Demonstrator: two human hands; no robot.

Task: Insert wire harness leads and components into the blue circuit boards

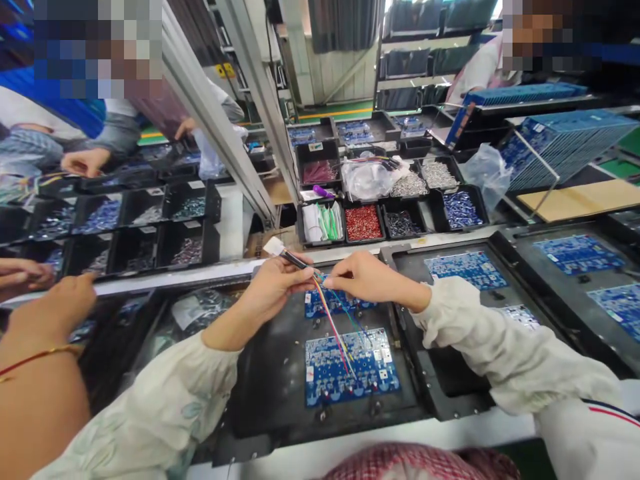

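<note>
My left hand (273,287) is closed on a wire harness (300,263) just below its white connector, which sticks out up and to the left. My right hand (365,277) pinches the harness's coloured wires where they fan out. The loose wire ends hang down onto a blue circuit board (350,367) seated in a black carrier tray (280,400) in front of me. A second blue board (320,307) lies partly hidden under my hands.
Black bins of small parts stand behind the trays, one with red pieces (363,222) and one with blue ones (460,208). More trays with blue boards (467,267) lie to the right. A co-worker's arm with a red bracelet (40,360) reaches in at the left.
</note>
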